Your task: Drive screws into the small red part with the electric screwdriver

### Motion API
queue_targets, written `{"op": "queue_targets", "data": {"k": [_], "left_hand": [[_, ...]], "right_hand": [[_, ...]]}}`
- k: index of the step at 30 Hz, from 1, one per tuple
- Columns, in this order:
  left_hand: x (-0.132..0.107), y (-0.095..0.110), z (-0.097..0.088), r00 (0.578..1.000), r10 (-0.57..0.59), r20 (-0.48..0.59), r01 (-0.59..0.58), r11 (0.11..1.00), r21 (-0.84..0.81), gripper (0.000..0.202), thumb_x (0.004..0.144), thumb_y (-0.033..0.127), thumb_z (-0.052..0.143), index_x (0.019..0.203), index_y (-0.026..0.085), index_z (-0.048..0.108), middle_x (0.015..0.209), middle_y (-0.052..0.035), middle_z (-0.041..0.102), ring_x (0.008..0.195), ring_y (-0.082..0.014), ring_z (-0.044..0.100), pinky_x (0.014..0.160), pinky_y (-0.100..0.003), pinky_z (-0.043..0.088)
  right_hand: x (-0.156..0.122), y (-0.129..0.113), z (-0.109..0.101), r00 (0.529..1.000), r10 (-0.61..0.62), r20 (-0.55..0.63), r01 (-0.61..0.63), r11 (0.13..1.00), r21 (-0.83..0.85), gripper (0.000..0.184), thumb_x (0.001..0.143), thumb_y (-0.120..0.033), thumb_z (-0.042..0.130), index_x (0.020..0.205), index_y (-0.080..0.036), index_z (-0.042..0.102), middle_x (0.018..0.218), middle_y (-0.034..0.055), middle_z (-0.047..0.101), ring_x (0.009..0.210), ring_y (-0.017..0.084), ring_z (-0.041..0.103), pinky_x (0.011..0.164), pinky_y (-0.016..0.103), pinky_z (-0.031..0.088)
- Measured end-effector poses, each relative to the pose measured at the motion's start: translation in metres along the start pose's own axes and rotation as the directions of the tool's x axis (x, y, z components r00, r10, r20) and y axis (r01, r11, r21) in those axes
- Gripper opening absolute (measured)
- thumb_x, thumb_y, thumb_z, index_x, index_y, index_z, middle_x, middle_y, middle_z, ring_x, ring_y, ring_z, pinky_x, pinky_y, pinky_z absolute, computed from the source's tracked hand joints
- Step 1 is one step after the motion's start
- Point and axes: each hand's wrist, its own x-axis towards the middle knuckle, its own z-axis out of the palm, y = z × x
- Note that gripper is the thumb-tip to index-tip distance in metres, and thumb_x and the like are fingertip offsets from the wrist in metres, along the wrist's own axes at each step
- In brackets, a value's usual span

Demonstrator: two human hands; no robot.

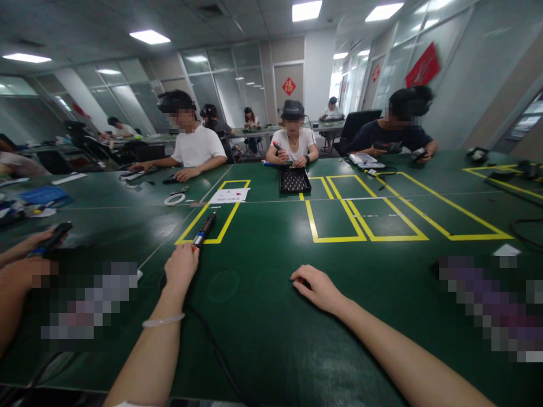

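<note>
My left hand (181, 267) is closed round the back end of a black electric screwdriver (204, 230) with a red and blue band. The tool lies pointing away from me into a yellow-taped rectangle (192, 226) on the green table (271, 316). Its cable (212, 345) trails back toward me past my left forearm, which wears a pale bracelet (163, 320). My right hand (316, 287) rests on the table to the right, fingers curled loosely downward, holding nothing I can see.
A black tray (294, 180) of small parts, a white paper sheet (229, 195) and a white tape ring (174, 199) lie further out. Three people sit across the table with tools. Another person's hands (40, 243) at far left hold a screwdriver. More yellow rectangles (365, 217) mark the right.
</note>
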Motion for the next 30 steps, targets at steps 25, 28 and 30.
{"op": "queue_targets", "data": {"k": [25, 28, 30], "left_hand": [[-0.112, 0.158, -0.027, 0.486, 0.852, 0.197, -0.207, 0.331, -0.921, 0.043, 0.087, 0.027, 0.052, 0.129, 0.021, 0.045, 0.094, -0.0025, 0.064, 0.085, -0.0134, 0.061, 0.077, -0.026, 0.047], [-0.114, 0.16, -0.029, 0.53, 0.836, 0.142, -0.252, 0.315, -0.915, 0.028, 0.083, 0.021, 0.055, 0.111, 0.02, 0.052, 0.099, -0.003, 0.065, 0.091, -0.0141, 0.062, 0.084, -0.028, 0.048], [-0.116, 0.162, -0.03, 0.552, 0.827, 0.107, -0.301, 0.317, -0.899, 0.018, 0.082, 0.019, 0.055, 0.1, 0.02, 0.054, 0.098, -0.0022, 0.065, 0.092, -0.0141, 0.062, 0.086, -0.028, 0.047]], "right_hand": [[0.0, -0.002, 0.006, 1.0, 0.029, -0.002, -0.029, 0.995, 0.096, 0.007, 0.088, -0.023, 0.058, 0.094, -0.02, 0.056, 0.079, -0.0005, 0.062, 0.07, 0.014, 0.056, 0.066, 0.024, 0.041], [0.0, 0.0, 0.005, 0.996, 0.084, -0.016, -0.081, 0.986, 0.144, 0.007, 0.089, -0.026, 0.058, 0.092, -0.02, 0.056, 0.076, -0.0006, 0.062, 0.068, 0.014, 0.056, 0.065, 0.023, 0.041], [0.0, 0.002, 0.005, 0.995, 0.101, -0.024, -0.096, 0.981, 0.171, 0.009, 0.089, -0.027, 0.058, 0.091, -0.019, 0.057, 0.075, -0.0007, 0.062, 0.068, 0.014, 0.056, 0.064, 0.023, 0.041]]}}
